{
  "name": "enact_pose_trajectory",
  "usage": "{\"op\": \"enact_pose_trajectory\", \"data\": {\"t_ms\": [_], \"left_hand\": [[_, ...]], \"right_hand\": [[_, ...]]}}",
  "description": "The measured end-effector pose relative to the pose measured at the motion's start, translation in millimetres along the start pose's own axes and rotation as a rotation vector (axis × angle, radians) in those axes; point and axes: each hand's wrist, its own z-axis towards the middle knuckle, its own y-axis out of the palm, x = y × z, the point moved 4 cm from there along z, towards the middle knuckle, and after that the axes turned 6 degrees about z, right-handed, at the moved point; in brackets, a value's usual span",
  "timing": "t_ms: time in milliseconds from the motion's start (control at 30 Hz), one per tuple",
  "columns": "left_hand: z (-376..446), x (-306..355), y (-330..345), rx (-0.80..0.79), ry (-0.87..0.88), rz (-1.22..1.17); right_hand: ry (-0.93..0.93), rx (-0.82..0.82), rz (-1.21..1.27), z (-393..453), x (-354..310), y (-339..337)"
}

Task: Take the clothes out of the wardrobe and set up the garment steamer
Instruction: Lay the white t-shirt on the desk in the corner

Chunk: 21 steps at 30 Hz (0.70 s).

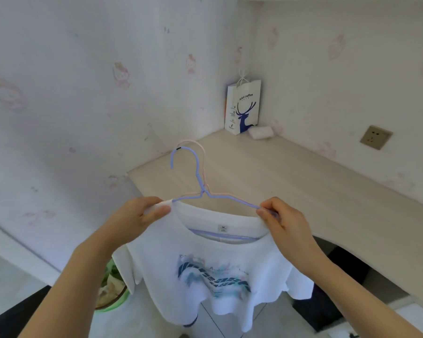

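Observation:
A white T-shirt with a blue-green print hangs on a blue wire hanger in front of me. A pink hanger lies right behind the blue one, its hook peeking above. My left hand pinches the shirt's left shoulder at the collar. My right hand pinches the hanger's right arm and the collar edge there. The garment steamer is not in view.
A pale wooden desk fills the corner behind the shirt. On it stand a white paper coffee bag and a small white roll. A wall socket sits on the right wall. A green bin stands on the floor at lower left.

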Motion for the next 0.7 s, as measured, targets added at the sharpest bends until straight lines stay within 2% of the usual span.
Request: {"op": "enact_pose_trajectory", "data": {"t_ms": [100,400,567,700], "left_hand": [[35.2,-8.2,-2.8,-0.041,-0.033,-0.018],[174.7,-20.0,-43.3,0.141,0.078,0.063],[257.5,-33.6,-62.0,0.2,0.127,0.055],[312.8,-37.2,-63.2,0.245,0.184,0.004]], "right_hand": [[0.009,0.013,0.001,29.2,10.9,4.4],[0.074,0.15,0.095,165.7,32.7,12.5],[0.04,0.213,0.056,241.0,40.6,18.0],[-0.036,0.281,-0.099,285.7,54.7,24.5]]}}
